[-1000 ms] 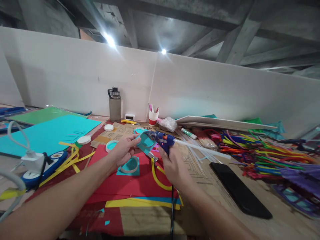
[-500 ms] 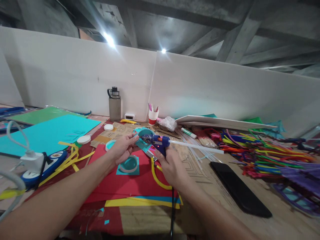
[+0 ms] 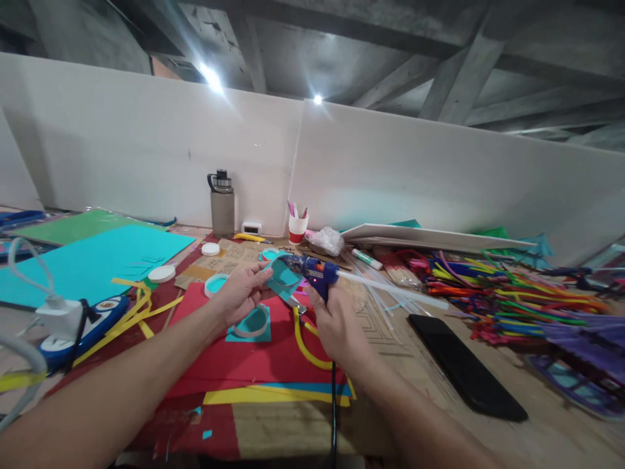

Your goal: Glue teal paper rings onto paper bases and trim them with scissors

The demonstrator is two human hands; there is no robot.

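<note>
In my right hand (image 3: pixel 339 322) is a blue hot glue gun (image 3: pixel 317 273), its nozzle pointing left and a long clear glue stick (image 3: pixel 390 286) sticking out of its back. My left hand (image 3: pixel 247 286) pinches a turquoise paper piece (image 3: pixel 284 279) with a ring-shaped part on it, and the nozzle is close to the ring's upper edge. Below lies a second turquoise square (image 3: pixel 263 333) with a white ring (image 3: pixel 251 331) on it, upon red sheets (image 3: pixel 219 358). Yellow-handled scissors (image 3: pixel 305 342) rest under the glue gun, partly hidden.
A black phone (image 3: pixel 466 365) lies to the right, near colourful pipe cleaners (image 3: pixel 527 299). At the back stand a grey bottle (image 3: pixel 222 208) and a paper cup of pens (image 3: pixel 297 228). On the left are turquoise sheets (image 3: pixel 97 260) and a blue power strip (image 3: pixel 92 329). The gun's black cord (image 3: pixel 333 410) hangs toward me.
The glue gun has moved slightly right and its nozzle has shifted from the ring's left side to its upper right. The paper piece is tilted a little differently in my left hand.
</note>
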